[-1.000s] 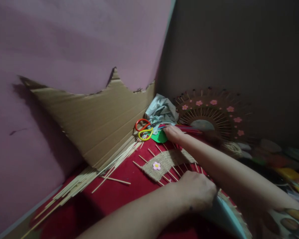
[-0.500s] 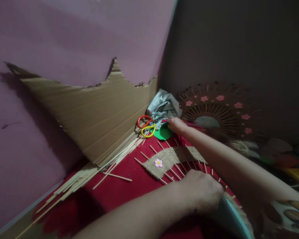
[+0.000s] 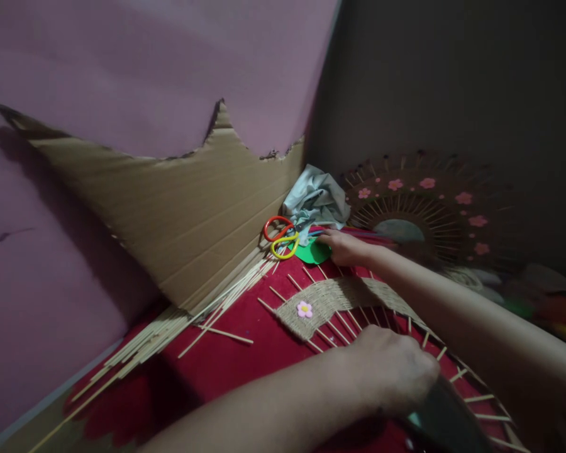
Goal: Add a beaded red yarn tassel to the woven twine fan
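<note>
A curved woven twine band [image 3: 332, 299] with thin wooden sticks through it lies on the red cloth [image 3: 245, 371], a pink flower [image 3: 304, 309] near its left end. My left hand [image 3: 393, 368], fingers bent and mostly hidden, is at the inner side of the band, beside a dark rounded piece [image 3: 448, 415]; what it holds cannot be made out. Farther back, my right hand [image 3: 344, 247] reaches down beside a green sheet [image 3: 314, 251] and some thin pink and blue strips [image 3: 370, 234]. Its fingertips are hard to see. Scissors [image 3: 283, 238] with red and yellow handles lie left of it.
Brown cardboard [image 3: 183, 220] leans on the pink wall, with loose wooden sticks [image 3: 160, 340] along its base. A crumpled pale cloth [image 3: 316, 198] sits in the corner. A round stick piece with pink flowers [image 3: 427, 183] stands against the dark wall.
The view has shifted slightly. My right hand has moved a little back toward me from the strips. More of the band's right side shows, and a dark piece now shows beside my left hand.
</note>
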Demonstrator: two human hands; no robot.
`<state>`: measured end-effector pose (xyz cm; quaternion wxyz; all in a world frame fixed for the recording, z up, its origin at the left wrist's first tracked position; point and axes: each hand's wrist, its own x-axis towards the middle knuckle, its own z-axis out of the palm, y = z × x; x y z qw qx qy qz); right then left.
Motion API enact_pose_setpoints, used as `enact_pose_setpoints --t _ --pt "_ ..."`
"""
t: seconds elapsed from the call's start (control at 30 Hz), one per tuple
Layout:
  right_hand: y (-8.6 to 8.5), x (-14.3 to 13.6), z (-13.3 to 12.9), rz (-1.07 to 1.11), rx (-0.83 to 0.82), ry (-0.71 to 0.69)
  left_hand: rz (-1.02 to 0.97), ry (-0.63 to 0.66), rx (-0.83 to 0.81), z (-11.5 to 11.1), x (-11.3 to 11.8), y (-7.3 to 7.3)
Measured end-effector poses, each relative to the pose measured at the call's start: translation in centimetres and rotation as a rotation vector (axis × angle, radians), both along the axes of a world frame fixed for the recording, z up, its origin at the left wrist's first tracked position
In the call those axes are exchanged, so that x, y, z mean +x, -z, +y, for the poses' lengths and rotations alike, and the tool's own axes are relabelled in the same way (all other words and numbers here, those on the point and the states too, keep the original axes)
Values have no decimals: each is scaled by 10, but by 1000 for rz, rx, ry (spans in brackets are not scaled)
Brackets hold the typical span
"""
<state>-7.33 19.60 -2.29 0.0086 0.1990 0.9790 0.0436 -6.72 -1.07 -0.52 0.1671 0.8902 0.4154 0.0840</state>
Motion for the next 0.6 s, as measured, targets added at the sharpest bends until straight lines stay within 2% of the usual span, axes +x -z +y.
enact_pose_setpoints --t 0.1,0.37,0.6 --pt "1 0 -4 0 0 3 -7 -3 -8 0 0 0" --pt "-3 -29 4 -11 -28 95 40 36 -14 4 2 2" --pt "-19 -27 17 66 -127 148 29 30 -83 1 0 -1"
